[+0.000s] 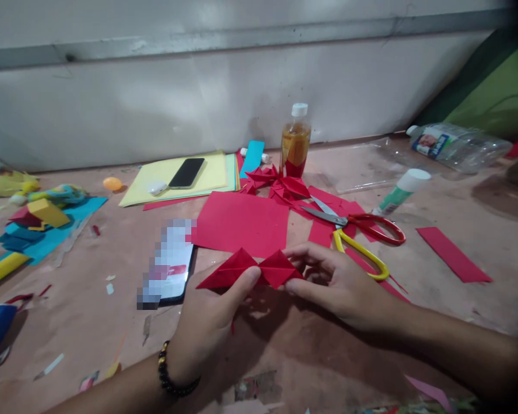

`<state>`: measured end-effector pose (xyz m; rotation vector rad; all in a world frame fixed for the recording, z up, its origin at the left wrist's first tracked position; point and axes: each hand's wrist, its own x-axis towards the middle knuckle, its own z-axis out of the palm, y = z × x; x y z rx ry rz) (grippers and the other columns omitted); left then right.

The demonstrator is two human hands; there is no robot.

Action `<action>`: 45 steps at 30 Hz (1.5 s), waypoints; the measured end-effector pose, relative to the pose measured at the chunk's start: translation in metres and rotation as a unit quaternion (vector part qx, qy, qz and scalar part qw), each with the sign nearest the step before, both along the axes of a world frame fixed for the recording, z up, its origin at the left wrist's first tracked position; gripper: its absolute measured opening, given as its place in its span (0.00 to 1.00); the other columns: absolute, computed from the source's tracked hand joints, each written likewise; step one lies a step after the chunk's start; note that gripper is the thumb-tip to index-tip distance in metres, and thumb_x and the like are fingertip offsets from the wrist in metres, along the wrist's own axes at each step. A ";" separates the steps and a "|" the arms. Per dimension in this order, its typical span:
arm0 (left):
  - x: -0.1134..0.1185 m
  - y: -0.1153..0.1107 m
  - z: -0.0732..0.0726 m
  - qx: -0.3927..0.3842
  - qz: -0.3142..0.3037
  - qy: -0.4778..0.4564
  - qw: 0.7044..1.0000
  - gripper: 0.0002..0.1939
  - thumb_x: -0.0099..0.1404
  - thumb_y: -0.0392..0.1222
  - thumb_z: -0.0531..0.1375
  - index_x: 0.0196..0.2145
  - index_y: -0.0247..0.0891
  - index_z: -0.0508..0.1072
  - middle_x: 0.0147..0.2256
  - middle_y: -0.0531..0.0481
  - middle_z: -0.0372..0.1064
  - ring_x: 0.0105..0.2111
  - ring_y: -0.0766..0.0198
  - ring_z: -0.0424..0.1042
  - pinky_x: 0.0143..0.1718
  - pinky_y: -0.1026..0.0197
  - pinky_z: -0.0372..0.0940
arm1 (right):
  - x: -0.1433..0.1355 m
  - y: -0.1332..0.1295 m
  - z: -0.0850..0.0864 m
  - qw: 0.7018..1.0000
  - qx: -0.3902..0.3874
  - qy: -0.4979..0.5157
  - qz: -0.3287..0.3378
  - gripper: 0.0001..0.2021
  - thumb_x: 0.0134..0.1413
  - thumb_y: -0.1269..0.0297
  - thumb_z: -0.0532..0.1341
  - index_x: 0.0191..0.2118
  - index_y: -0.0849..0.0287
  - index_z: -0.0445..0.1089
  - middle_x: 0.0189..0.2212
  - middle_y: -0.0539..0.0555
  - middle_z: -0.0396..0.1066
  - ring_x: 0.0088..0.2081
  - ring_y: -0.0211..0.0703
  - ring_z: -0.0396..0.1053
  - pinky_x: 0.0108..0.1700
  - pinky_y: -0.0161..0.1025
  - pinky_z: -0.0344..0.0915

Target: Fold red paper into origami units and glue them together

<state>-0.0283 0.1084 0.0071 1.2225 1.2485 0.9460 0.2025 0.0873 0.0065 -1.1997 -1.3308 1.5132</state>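
Note:
Both hands hold a folded red paper piece [250, 269] just above the pinkish table [90, 322]. My left hand [211, 322], with a dark bead bracelet on the wrist, pinches its left half with thumb and fingers. My right hand [341, 284] grips its right end with the fingertips. The piece has two pointed triangular flaps that meet in the middle. Right behind it lies a flat red paper sheet [242, 223]. A phone with a lit screen [169, 265] lies just left of my left hand.
Scissors with red and yellow handles [356, 230] lie on red scraps behind my right hand. Farther back are folded red shapes [280, 185], a bottle of amber liquid [295, 142], a glue tube [399, 192], a dark phone [186, 172] on yellow paper, and a lying plastic bottle [455, 146]. Blue and yellow scraps [38, 221] sit left.

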 end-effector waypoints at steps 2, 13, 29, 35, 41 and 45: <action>0.000 0.000 0.000 -0.003 -0.006 0.000 1.000 0.19 0.66 0.61 0.75 0.34 0.41 0.85 0.31 0.51 0.85 0.30 0.64 0.79 0.33 0.67 0.72 | 0.000 0.000 0.001 1.000 -0.003 0.002 -0.001 0.17 0.63 0.57 0.74 0.54 0.54 0.77 0.34 0.48 0.77 0.31 0.37 0.73 0.31 0.34 0.68; 0.000 -0.002 -0.011 -0.042 0.019 -0.065 0.997 0.23 0.69 0.64 0.72 0.44 0.39 0.86 0.37 0.44 0.87 0.35 0.55 0.83 0.39 0.57 0.78 | 0.003 0.005 -0.001 0.997 -0.019 -0.009 -0.074 0.21 0.57 0.58 0.75 0.54 0.55 0.76 0.43 0.53 0.81 0.41 0.43 0.79 0.40 0.37 0.74; -0.010 -0.002 0.005 0.024 -0.018 -0.061 0.998 0.26 0.69 0.58 0.72 0.60 0.45 0.79 0.55 0.42 0.82 0.55 0.48 0.83 0.55 0.53 0.78 | 0.018 0.007 0.018 0.998 0.007 0.055 0.014 0.27 0.56 0.62 0.72 0.62 0.53 0.71 0.49 0.57 0.82 0.46 0.49 0.82 0.44 0.42 0.76; -0.004 -0.011 0.014 -0.022 -0.137 -0.045 0.989 0.34 0.68 0.52 0.75 0.69 0.53 0.75 0.55 0.44 0.85 0.51 0.52 0.86 0.49 0.58 0.81 | 0.016 0.003 0.020 0.997 0.005 -0.031 0.070 0.31 0.56 0.65 0.76 0.65 0.50 0.71 0.37 0.47 0.77 0.39 0.43 0.77 0.41 0.39 0.73; 0.000 -0.012 0.008 -0.013 -0.131 -0.037 0.991 0.20 0.67 0.52 0.76 0.55 0.50 0.86 0.50 0.45 0.87 0.47 0.54 0.88 0.46 0.62 0.81 | 0.022 0.012 0.024 0.994 0.062 -0.075 0.039 0.31 0.57 0.60 0.78 0.62 0.54 0.70 0.36 0.47 0.78 0.36 0.41 0.74 0.40 0.39 0.71; -0.001 -0.010 0.009 -0.025 -0.116 -0.046 0.992 0.15 0.64 0.54 0.78 0.45 0.48 0.89 0.43 0.46 0.88 0.39 0.55 0.87 0.39 0.64 0.81 | 0.022 0.011 0.026 0.990 0.094 -0.097 0.050 0.32 0.56 0.55 0.79 0.63 0.55 0.71 0.33 0.47 0.80 0.34 0.42 0.78 0.37 0.39 0.73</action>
